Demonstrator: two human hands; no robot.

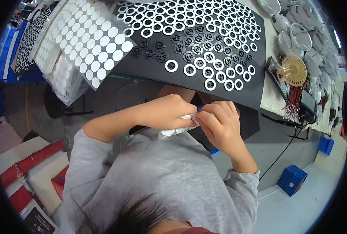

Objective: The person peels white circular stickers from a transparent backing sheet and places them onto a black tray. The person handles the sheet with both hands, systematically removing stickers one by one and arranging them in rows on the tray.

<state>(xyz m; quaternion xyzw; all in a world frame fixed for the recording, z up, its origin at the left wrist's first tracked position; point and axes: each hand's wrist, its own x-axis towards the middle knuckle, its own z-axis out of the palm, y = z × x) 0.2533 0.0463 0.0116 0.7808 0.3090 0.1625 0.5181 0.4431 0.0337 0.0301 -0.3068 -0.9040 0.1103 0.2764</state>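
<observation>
In front of my body, below the table's near edge, my left hand [170, 112] is closed on a sheet of round white stickers [169, 133]. My right hand [221, 124] meets it at the sheet's edge, thumb and fingers pinched together on white material. Whether that is a single peeled sticker or part of the sheet, I cannot tell, as the fingers cover it. Beyond the hands, a black board [142, 71] carries many round black plastic parts. Some are bare black discs [160, 46]; many others have white rings [171, 65] on them.
Sheets of white round stickers [88, 39] lie at the left, over a plastic bag [62, 80]. To the right are a gold fan-shaped ornament [294, 71] with a red tassel, a dark phone-like object [275, 76] and heaped clear-and-grey parts [313, 46]. A blue crate [292, 180] sits on the floor.
</observation>
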